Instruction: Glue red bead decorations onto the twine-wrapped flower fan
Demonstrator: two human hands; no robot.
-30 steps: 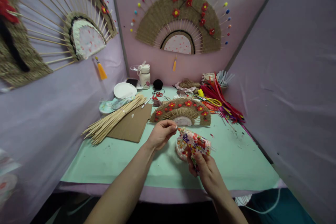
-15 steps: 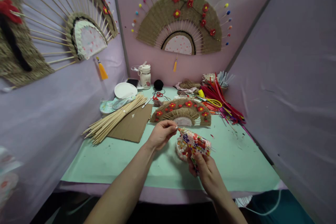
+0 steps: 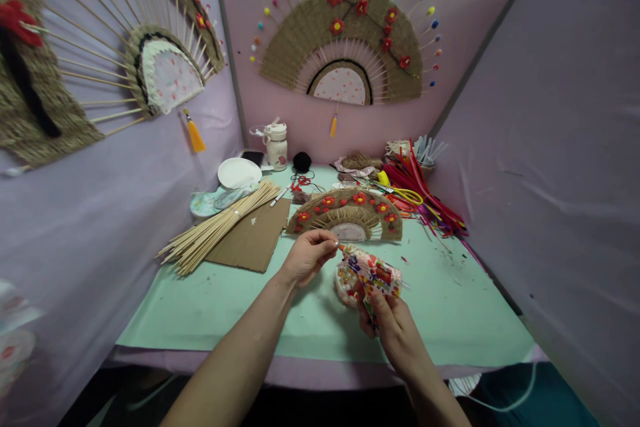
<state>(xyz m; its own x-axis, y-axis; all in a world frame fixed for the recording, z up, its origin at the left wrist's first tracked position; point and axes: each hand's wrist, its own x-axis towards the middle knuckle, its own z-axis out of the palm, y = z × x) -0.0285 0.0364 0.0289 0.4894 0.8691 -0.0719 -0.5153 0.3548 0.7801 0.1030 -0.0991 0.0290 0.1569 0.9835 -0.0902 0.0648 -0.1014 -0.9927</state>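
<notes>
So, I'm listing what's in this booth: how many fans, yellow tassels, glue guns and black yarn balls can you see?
Fans: 3
Yellow tassels: 2
Glue gun: 1, in the right hand
Black yarn ball: 1
Total: 7

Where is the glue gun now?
In the head view, the glue gun is right of centre, in the grip of the right hand, its nozzle close to the left hand.

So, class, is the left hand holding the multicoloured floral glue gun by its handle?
No, the right hand grips the multicoloured floral glue gun; the left hand is near its orange nozzle.
</notes>
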